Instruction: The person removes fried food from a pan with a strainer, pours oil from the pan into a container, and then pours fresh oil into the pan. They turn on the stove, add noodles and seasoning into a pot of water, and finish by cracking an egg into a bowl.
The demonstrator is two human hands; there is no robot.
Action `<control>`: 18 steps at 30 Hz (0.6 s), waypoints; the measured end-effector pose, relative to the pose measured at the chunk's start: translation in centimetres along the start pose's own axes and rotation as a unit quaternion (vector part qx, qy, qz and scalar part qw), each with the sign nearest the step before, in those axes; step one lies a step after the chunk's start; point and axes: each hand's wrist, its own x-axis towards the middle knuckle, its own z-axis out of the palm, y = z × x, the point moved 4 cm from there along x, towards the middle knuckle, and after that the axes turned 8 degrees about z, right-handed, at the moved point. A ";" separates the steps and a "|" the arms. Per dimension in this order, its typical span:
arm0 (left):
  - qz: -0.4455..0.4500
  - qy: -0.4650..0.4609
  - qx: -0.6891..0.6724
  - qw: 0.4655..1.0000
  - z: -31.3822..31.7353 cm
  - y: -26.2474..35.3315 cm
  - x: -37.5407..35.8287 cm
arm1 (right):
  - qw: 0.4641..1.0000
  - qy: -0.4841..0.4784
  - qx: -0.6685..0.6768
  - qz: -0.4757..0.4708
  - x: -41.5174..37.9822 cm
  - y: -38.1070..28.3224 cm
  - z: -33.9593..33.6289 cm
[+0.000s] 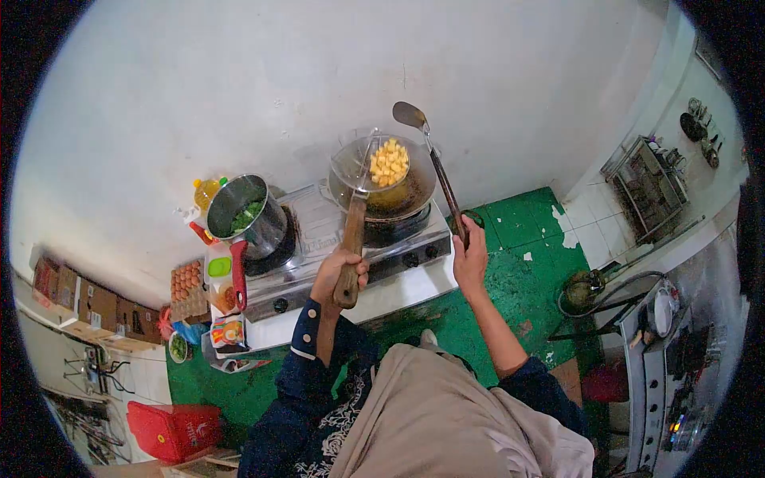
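Observation:
My left hand (338,275) is wrapped round the wooden handle (353,239) of a round wire strainer (349,166). Small yellow cubes of food (390,163) lie in the strainer, above a wide pan (426,177) on the right burner. Dark yellow oil shows in the pan beneath. In my right hand (470,248) is the long dark handle of a metal spatula (410,115), its blade raised beside the strainer and close to the wall. A tall metal pot (267,227) with green leaves (246,216) inside stands on the left burner.
Left of the stove (323,231) are an oil bottle (206,192), a tray of eggs (186,280), and small containers with a red-handled utensil (239,275). Cardboard boxes (100,307) stand farther left, a red box (174,430) at the lower left. Another stove (653,390) is at the right.

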 end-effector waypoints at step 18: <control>-0.002 -0.043 -0.008 0.999 1.6 1.7 -0.3 | 1.000 -0.001 0.009 0.007 0.0 -0.7 0.1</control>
